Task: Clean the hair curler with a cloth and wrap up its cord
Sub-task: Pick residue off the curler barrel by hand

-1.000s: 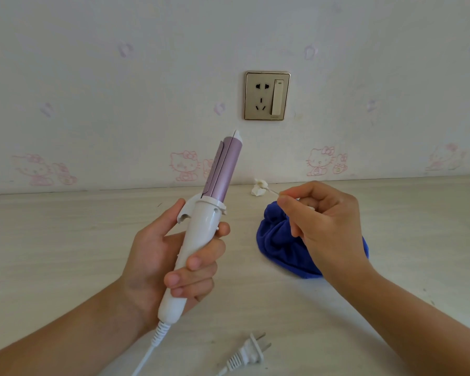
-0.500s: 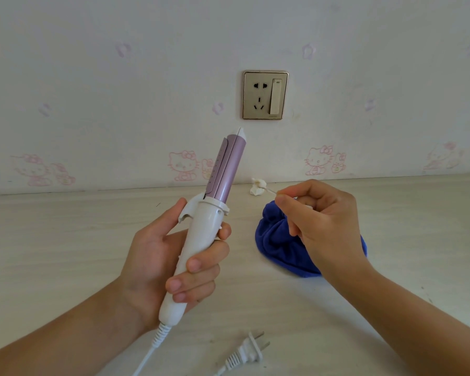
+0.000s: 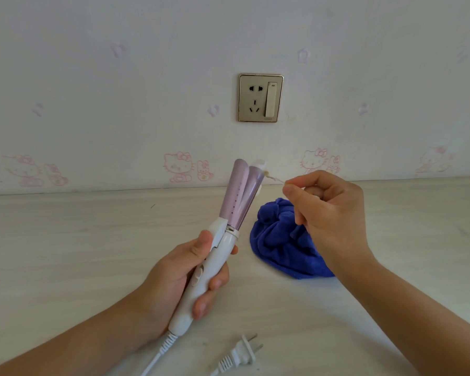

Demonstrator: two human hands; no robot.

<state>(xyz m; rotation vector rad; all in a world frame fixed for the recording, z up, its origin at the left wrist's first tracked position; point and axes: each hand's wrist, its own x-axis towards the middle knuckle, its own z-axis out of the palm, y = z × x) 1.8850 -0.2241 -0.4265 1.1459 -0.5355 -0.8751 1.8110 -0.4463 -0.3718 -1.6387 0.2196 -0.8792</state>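
Note:
My left hand (image 3: 182, 278) grips the white handle of the hair curler (image 3: 215, 256), held upright with its lilac barrel and clamp spread apart at the top. My thumb presses the clamp lever. My right hand (image 3: 329, 215) pinches a thin cotton swab (image 3: 275, 178) whose tip touches the top of the barrel. A crumpled blue cloth (image 3: 280, 240) lies on the table behind and under my right hand. The white cord (image 3: 158, 356) runs off the handle's base toward the bottom edge, and its two-pin plug (image 3: 242, 355) lies loose on the table.
A pale wooden table (image 3: 65, 253) meets a wall with pink cartoon-cat wallpaper. A gold-framed wall socket with a switch (image 3: 261, 98) sits on the wall above the curler.
The curler's clamp has sprung apart from the barrel and the curler has turned in my left hand. My right hand has brought the swab's tip to the barrel's end.

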